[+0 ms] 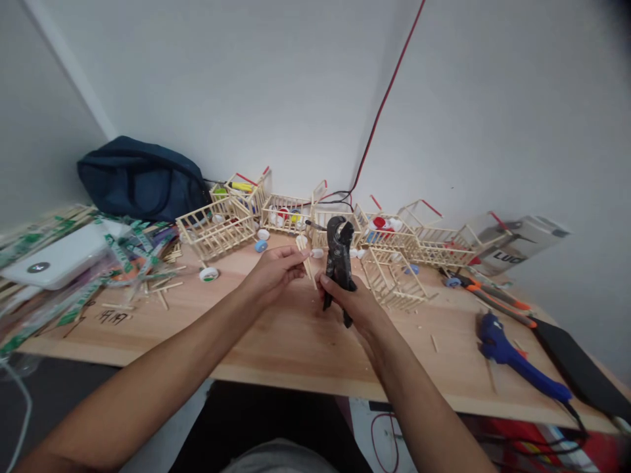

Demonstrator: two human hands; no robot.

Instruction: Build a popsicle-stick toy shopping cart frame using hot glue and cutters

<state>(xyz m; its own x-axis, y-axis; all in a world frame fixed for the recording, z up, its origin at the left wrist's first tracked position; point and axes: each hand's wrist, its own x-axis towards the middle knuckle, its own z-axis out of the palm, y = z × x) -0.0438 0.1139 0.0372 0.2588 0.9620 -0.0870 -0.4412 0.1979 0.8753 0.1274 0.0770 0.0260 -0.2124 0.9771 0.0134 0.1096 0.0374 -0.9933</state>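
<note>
Between the thumb and fingers of my left hand [279, 272] are a few thin wooden sticks [309, 266], held nearly upright over the table. My right hand [352, 295] is wrapped round the handles of a black hand cutter [339, 253], whose curved jaw points up and away from me. The cutter stands just right of the sticks, and its jaw does not appear to be around them. Behind the hands, small stick-built carts [221, 230] line the table, several with bottle caps inside. An open stick frame [394, 276] lies just beyond my right hand.
At the right lie a blue glue gun [517, 361], orange-handled pliers [497, 295] and a flat black object [572, 361]. A navy bag [142, 177], a white box-like device [59, 256] and wrapped sticks [73, 312] fill the left. A red-black cable [384, 105] hangs along the wall.
</note>
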